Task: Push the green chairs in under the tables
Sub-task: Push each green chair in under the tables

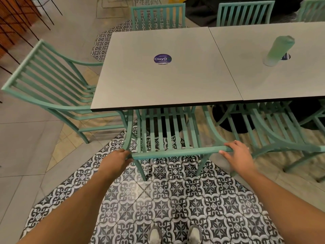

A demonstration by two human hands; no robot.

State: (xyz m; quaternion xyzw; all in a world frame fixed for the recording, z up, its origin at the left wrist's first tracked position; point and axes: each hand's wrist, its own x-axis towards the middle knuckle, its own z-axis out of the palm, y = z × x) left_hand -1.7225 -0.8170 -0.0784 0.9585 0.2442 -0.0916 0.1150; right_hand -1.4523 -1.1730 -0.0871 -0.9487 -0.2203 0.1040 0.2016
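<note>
A green slatted chair [165, 134] stands right in front of me, its seat partly under the near edge of the grey table [158, 81]. My left hand [117, 159] grips the left end of the chair's top rail. At the rail's right end my right hand [237, 154] holds on, thumb under it and fingers over it. A second green chair [51, 87] stands at the table's left end, angled and mostly outside it. To the right, a third green chair [274, 131] sits partly under the adjoining table [281, 78].
Two more green chairs [158, 16] [244, 14] stand along the far side. A pale green bottle [279, 50] stands on the right table. A purple round sticker [162, 59] marks the left table. Patterned tiles cover the floor beneath me; black wire racks stand at the far left.
</note>
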